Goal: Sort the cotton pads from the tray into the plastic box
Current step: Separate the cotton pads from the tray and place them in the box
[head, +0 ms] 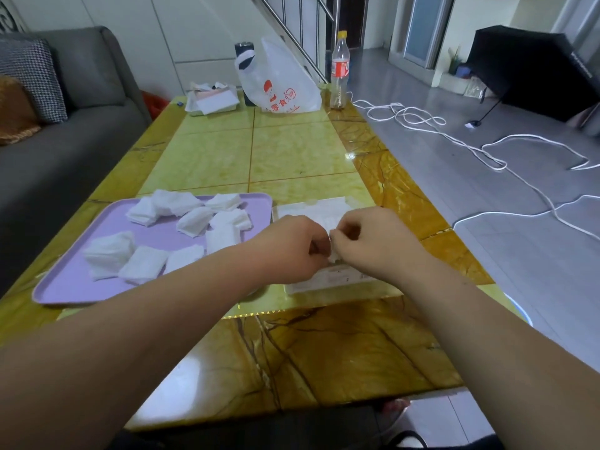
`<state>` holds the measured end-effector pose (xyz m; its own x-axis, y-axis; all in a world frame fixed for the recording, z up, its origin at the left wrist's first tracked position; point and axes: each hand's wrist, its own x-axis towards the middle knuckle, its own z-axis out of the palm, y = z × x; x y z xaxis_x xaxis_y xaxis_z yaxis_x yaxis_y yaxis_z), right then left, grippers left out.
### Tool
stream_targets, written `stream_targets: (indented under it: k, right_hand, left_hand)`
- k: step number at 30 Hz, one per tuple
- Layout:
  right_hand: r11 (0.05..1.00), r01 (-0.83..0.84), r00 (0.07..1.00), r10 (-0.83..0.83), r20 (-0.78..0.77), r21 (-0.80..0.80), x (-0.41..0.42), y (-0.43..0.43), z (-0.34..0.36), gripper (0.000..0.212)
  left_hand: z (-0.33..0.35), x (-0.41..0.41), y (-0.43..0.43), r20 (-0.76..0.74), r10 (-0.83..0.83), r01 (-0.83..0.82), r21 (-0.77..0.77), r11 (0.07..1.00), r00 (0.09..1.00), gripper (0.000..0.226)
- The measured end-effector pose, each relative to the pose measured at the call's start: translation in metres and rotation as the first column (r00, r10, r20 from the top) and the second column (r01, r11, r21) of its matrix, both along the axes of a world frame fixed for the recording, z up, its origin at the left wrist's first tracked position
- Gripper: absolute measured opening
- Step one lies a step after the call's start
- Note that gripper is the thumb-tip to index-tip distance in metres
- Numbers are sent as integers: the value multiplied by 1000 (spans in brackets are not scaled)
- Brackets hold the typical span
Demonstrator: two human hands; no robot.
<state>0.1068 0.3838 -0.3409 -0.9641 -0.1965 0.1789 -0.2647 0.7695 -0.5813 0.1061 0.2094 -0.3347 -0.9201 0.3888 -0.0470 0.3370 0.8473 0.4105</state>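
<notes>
**Small grip, shallow target: where the pads could slip**

Both hands meet over the table, fingers curled in tight. The left hand and the right hand pinch the held pads between them, a thin white wad whose count cannot be told. Directly beneath and just beyond the hands lies the clear plastic box. It is mostly covered by the knuckles, so its fill and its rim are hard to read.

The rest of the cotton pads sit in loose piles on the purple tray, to the left of the left hand, and the left forearm crosses the tray's near corner.

The likely faults:
- The wad is soft and layered, so a two-sided pinch may peel or fan it, dropping single pads outside the box.
- The box looks light and transparent, so a downward press could skid it on the glossy table.
- The forearm may drag the tray or sweep a nearby pile when the left hand goes back for more.
</notes>
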Motion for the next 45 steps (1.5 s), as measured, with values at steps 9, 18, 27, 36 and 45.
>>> stream_targets:
  k: [9,18,27,36,45]
  right_hand:
    - [959,-76,984,28,174,273,-7,-6,-14,22]
    - [987,10,990,-33,138,159,-8,-11,-6,22]
    - [991,-58,995,48,-86,-121,19,-84,25,24]
    - [956,-286,946,270,179,64,9,-171,-11,44]
    - [924,-274,960,247,131,268,-5,-186,-29,26]
  left_hand:
    - [10,-14,3,189,-16,23,-37,999,982,19]
    - [-1,-3,-2,16,53,-54,145,988,998,29]
    - [-10,44,-80,-140,355,-269,418,868,924,21]
    - [-27,55,-174,-128,543,-515,198,834,830,20]
    - [-46,30,-193,-49,462,-460,50,886,885,49]
